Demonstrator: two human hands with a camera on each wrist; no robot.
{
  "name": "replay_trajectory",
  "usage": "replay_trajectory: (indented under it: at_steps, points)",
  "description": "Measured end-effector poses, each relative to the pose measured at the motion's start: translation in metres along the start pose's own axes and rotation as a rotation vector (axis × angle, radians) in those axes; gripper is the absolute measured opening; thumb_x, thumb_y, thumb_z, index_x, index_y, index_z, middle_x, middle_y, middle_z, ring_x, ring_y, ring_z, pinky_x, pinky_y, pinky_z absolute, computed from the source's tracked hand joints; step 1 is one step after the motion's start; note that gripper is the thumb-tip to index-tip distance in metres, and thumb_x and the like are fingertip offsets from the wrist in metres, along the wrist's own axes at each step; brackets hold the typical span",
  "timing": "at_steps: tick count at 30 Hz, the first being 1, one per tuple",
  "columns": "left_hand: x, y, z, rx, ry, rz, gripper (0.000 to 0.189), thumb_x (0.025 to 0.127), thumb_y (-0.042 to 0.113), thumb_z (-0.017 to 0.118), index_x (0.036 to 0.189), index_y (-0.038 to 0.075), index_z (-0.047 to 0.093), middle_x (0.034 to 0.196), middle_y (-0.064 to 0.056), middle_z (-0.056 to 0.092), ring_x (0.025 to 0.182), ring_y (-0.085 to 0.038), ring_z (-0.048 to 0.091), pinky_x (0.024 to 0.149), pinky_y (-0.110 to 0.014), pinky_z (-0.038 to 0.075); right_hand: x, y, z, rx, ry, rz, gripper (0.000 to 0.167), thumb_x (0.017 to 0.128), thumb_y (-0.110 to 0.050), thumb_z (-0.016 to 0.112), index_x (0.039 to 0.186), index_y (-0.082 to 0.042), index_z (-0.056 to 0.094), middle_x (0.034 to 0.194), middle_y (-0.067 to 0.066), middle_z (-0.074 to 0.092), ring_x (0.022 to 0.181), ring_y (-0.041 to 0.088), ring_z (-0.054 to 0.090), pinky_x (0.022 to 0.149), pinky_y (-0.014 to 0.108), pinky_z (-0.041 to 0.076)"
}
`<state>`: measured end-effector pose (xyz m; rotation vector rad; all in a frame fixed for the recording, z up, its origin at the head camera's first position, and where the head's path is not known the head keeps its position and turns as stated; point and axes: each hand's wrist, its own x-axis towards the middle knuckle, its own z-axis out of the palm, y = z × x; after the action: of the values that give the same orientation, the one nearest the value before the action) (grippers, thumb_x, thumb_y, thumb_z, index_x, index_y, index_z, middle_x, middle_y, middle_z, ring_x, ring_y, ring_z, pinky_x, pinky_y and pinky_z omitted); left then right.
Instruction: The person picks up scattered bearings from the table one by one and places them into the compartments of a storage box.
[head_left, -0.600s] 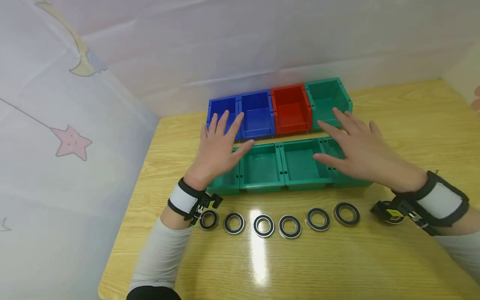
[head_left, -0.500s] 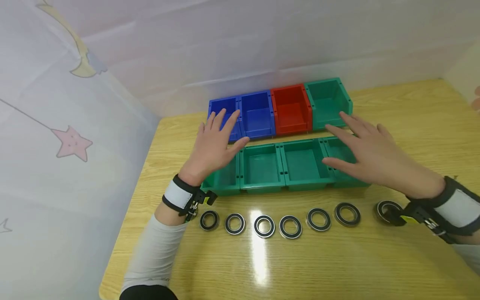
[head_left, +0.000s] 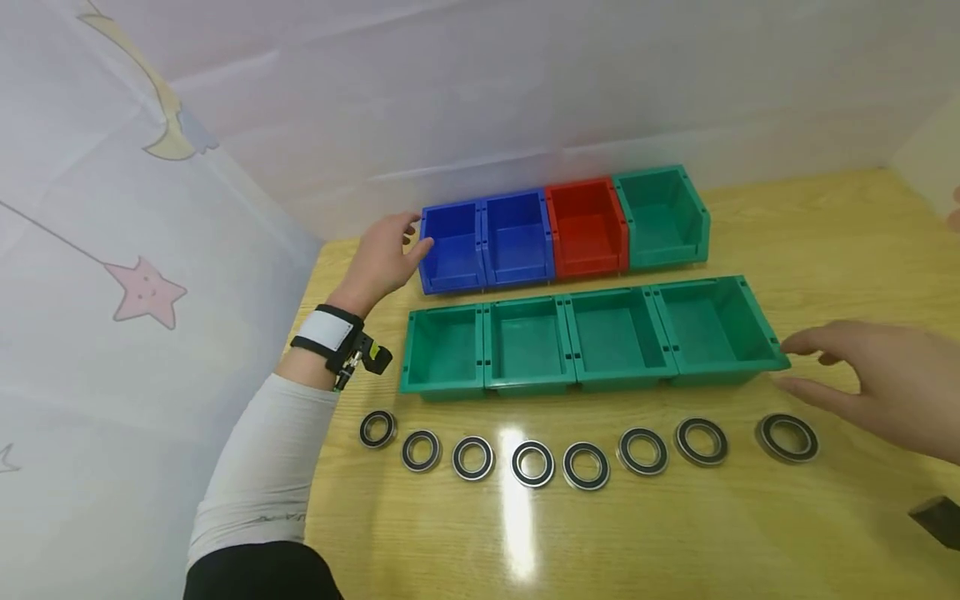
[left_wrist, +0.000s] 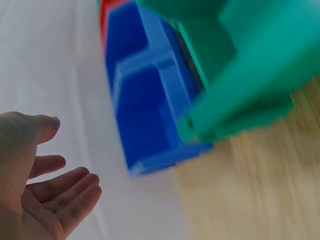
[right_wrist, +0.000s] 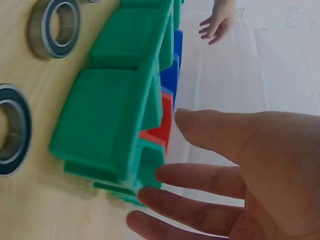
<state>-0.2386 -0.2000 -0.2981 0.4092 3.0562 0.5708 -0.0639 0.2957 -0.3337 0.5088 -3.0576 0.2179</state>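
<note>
My left hand (head_left: 381, 260) is beside the left end of the back row, its fingertips close to the outer blue bin (head_left: 453, 284). Nothing is in its relaxed fingers (left_wrist: 75, 197). At the other side, my right hand (head_left: 888, 379) hovers off the right end of the front row of green bins (head_left: 528, 387), fingers spread and holding nothing. Its fingertips come near the corner of the rightmost green bin. A line of several ball bearings, black-sealed steel rings, lies on the table before the bins; the rightmost bearing (head_left: 765, 440) is nearest my right hand.
Behind the green row stand a second blue bin (head_left: 521, 275), a red bin (head_left: 592, 266) and another green bin (head_left: 671, 257). A pale cloth wall (head_left: 480, 100) rises behind the wooden table (head_left: 637, 542), with another cloth at the left.
Both hands have moved apart from above the bins, the left one leftward and the right one rightward and down. The bins and bearings are now uncovered.
</note>
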Motion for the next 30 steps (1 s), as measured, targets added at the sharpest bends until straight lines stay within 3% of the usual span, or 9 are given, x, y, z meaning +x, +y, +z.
replay_trajectory:
  at_steps: [6,12,14,15,18,19,21,26,30]
  points:
    - [0.017,-0.017,0.008,0.055,-0.039,-0.059,0.050,0.102,0.028,0.054,0.139,-0.005,0.052,0.124,-0.025,0.066,0.110,-0.037,0.066,0.098,-0.049,0.053,-0.018,0.017,0.019,0.012,-0.077,0.002,0.045,0.071,-0.035,0.087,0.103,-0.006,0.073,0.098,0.015,0.074,0.071,0.023,0.068,0.056,0.042,0.054]
    - [0.032,-0.012,0.014,0.167,-0.081,-0.076,0.046,0.101,0.032,0.056,0.124,-0.007,0.065,0.112,-0.022,0.072,0.104,-0.034,0.069,0.097,-0.046,0.054,-0.035,0.030,0.040,0.032,-0.156,-0.015,0.056,0.064,-0.039,0.090,0.106,-0.007,0.072,0.099,0.011,0.074,0.073,0.021,0.067,0.058,0.042,0.055]
    - [0.037,-0.009,0.015,0.204,-0.086,-0.069,0.039,0.100,0.033,0.057,0.096,-0.003,0.073,0.085,-0.017,0.073,0.080,-0.028,0.069,0.079,-0.038,0.057,-0.037,0.032,0.043,0.046,-0.190,-0.016,0.060,0.063,-0.041,0.090,0.109,-0.006,0.072,0.102,0.013,0.073,0.075,0.022,0.068,0.060,0.043,0.056]
    - [0.039,-0.008,0.015,0.218,-0.086,-0.068,0.039,0.100,0.032,0.057,0.080,0.001,0.070,0.071,-0.012,0.068,0.067,-0.024,0.064,0.067,-0.033,0.054,-0.037,0.032,0.043,0.056,-0.211,-0.017,0.061,0.063,-0.041,0.090,0.110,-0.006,0.071,0.103,0.014,0.073,0.076,0.022,0.068,0.061,0.043,0.056]
    - [0.042,-0.008,0.016,0.246,-0.087,-0.082,0.050,0.098,0.030,0.059,0.054,0.011,0.043,0.050,0.004,0.033,0.046,-0.011,0.032,0.048,-0.025,0.029,-0.035,0.031,0.044,0.077,-0.285,-0.002,0.066,0.063,-0.042,0.089,0.114,-0.004,0.070,0.107,0.014,0.072,0.081,0.023,0.068,0.064,0.045,0.057]
    - [0.043,-0.008,0.016,0.250,-0.086,-0.092,0.053,0.097,0.029,0.060,0.053,0.014,0.035,0.051,0.007,0.023,0.046,-0.009,0.023,0.048,-0.024,0.022,-0.034,0.030,0.044,0.079,-0.305,0.005,0.067,0.063,-0.042,0.089,0.114,-0.004,0.069,0.108,0.013,0.072,0.082,0.023,0.068,0.066,0.045,0.057]
    - [0.044,-0.008,0.016,0.258,-0.091,-0.115,0.053,0.096,0.028,0.061,0.052,0.014,0.036,0.049,0.006,0.025,0.045,-0.009,0.025,0.048,-0.025,0.027,-0.034,0.029,0.046,0.079,-0.328,0.012,0.067,0.063,-0.043,0.089,0.115,-0.006,0.069,0.108,0.009,0.072,0.083,0.020,0.067,0.067,0.044,0.057]
    - [0.047,-0.007,0.019,0.226,-0.108,-0.175,0.049,0.095,0.026,0.061,0.050,0.011,0.050,0.045,0.002,0.048,0.047,-0.017,0.053,0.068,-0.033,0.054,-0.040,0.025,0.053,0.067,-0.294,-0.009,0.063,0.057,-0.043,0.091,0.110,-0.014,0.071,0.104,-0.004,0.071,0.078,0.008,0.063,0.066,0.034,0.057]
    - [0.049,-0.008,0.023,0.161,-0.135,-0.220,0.044,0.095,0.024,0.060,0.054,0.008,0.060,0.051,-0.002,0.061,0.065,-0.027,0.073,0.081,-0.036,0.059,-0.044,0.023,0.058,0.058,-0.255,-0.046,0.059,0.056,-0.043,0.092,0.105,-0.019,0.072,0.102,-0.009,0.069,0.079,0.002,0.063,0.067,0.026,0.055]
